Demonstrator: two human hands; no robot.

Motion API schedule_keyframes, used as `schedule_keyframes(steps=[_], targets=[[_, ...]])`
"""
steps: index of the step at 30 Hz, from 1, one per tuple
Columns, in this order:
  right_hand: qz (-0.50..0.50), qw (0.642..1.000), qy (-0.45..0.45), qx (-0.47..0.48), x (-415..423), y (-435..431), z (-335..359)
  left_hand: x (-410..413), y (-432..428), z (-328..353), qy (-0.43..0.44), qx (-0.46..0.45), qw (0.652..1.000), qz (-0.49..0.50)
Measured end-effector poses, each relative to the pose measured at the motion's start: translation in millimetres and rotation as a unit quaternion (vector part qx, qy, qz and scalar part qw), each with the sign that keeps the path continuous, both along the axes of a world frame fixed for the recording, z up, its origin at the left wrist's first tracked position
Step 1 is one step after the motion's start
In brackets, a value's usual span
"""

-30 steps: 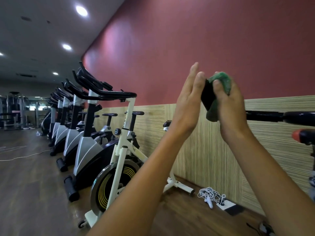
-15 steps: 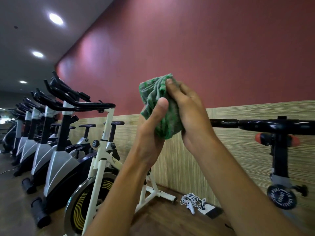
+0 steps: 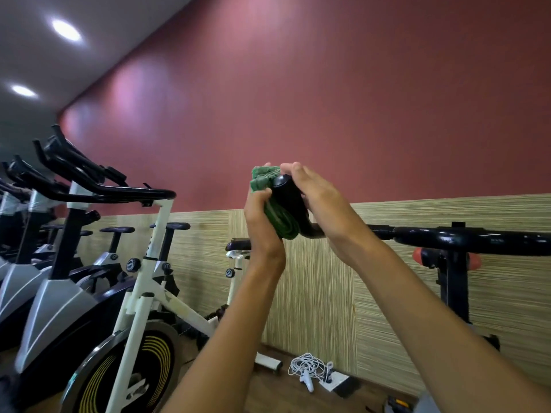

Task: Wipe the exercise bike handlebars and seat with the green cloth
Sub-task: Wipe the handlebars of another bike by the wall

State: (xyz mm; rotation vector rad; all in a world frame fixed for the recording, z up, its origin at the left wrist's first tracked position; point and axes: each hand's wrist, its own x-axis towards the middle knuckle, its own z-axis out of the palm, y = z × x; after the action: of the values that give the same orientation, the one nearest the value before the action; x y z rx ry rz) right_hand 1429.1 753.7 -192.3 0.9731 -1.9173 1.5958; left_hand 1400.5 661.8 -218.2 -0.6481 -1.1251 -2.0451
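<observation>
The green cloth [image 3: 262,180] is bunched against the left side of the upturned end [image 3: 287,195] of the black handlebar [image 3: 447,238]. My left hand [image 3: 262,222] grips the cloth from below and presses it onto that end. My right hand [image 3: 325,204] wraps the same end from the right, its fingertips curled over the top next to the cloth. The bar runs right to a black stem [image 3: 453,281] with red knobs. This bike's seat is out of view.
A white spin bike [image 3: 149,281] with a yellow-striped flywheel stands close on the left, its seat [image 3: 238,244] behind my left wrist. More bikes line up further left. A white cable bundle [image 3: 310,368] and a power strip lie on the floor by the wall.
The cloth has shifted from covering the bar end between both hands to its left side. My left hand now grips it, and the black tip shows.
</observation>
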Motion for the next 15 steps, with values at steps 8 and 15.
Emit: schedule_keyframes(steps=[8, 15], targets=[[-0.245, 0.953, 0.051, 0.169, 11, 53, 11, -22, 36, -11, 0.004, 0.044, 0.998, 0.033], [-0.458, 0.755, -0.190, 0.429, 26, 94, 23, -40, 37, -14, 0.018, 0.089, 0.996, 0.000]])
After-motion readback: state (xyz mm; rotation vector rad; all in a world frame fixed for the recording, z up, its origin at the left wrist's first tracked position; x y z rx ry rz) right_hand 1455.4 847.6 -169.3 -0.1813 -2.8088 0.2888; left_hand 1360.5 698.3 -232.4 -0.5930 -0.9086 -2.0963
